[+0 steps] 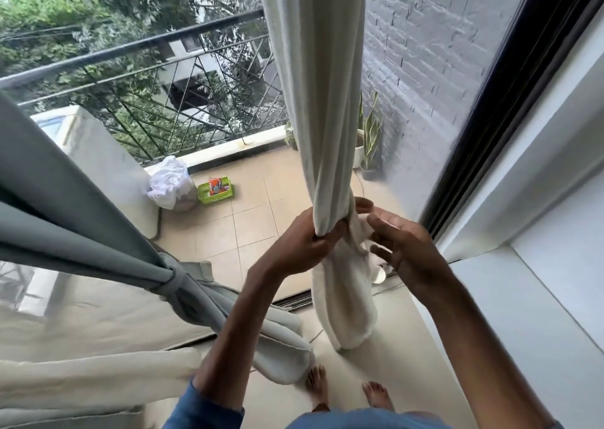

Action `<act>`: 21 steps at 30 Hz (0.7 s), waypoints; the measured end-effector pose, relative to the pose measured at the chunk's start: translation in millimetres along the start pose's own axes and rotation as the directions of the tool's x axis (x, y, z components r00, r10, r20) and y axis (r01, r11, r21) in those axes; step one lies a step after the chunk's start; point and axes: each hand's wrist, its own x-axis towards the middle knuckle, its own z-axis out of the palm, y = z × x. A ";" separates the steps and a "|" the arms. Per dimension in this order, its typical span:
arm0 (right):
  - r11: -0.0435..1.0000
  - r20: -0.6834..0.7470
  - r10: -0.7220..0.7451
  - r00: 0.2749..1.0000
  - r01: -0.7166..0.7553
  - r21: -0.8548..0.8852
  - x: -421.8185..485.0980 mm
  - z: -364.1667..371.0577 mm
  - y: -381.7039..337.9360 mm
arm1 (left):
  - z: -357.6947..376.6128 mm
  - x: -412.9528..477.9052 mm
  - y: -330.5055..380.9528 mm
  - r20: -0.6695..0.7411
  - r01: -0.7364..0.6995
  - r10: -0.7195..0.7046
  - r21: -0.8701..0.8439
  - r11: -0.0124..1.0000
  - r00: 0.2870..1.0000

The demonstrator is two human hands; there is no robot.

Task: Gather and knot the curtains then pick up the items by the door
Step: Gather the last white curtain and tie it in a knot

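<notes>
At left of frame the grey curtain (81, 226) is knotted. At centre the white curtain (322, 101) hangs, twisted at mid-frame. The left hand (304, 242) has its grip closed round it at the twist. The right hand (408, 249) has a wide grip, fingers spread just beside the loose tail. The bag (170, 188) and basket (216, 189) sit together on the balcony floor (255, 219), left of centre.

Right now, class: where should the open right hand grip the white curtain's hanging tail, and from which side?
Probably just below the wrap, from the right: the tail is narrowest there, the left hand holds the curtain's other side, the right hand faces it.
</notes>
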 end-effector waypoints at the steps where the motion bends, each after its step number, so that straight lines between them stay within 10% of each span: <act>1: 0.999 -0.043 0.005 0.999 -0.002 0.054 1.0 0.4 -0.4 | 0.0 -1.1 -1.8 -0.002 0.023 -0.023 0.008 1.000 1.000; 7: 0.901 -0.143 -0.045 0.989 0.102 0.422 -2.3 1.6 -13.6 | -1.8 -3.6 0.9 -0.133 0.078 -0.091 -0.095 0.992 0.987; 21: 0.886 -0.245 -0.109 0.963 0.206 0.416 39.7 -3.5 -23.7 | -11.7 -1.7 9.0 -0.166 0.142 -0.129 0.072 0.987 0.978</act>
